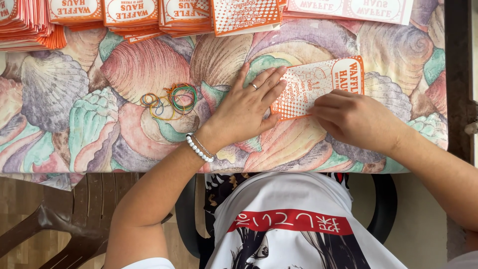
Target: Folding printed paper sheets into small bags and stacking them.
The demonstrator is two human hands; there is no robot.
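- Orange-and-white paper sleeve (318, 87): flat on the desk (99, 129), at 1 o'clock from centre.
- Left hand (246, 109): fingers spread, pressing the sleeve's left end.
- Right hand (356, 119): fingers curled on the sleeve's lower edge; whether they pinch it I cannot tell.
- Rubber bands (169, 99): loose, at 9 o'clock from the left hand.
- Sleeve stacks (129, 15): along the 12 o'clock edge.
- Bare shell-print cloth between.

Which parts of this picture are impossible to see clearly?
Head view:
- Orange paper sheet: its lower edge is covered by the right hand, its left end by the left hand.
- Right hand's fingertips: curled under, hidden.
- Paper stacks: cut off by the top edge.
- Rubber bands: tangled, uncountable.
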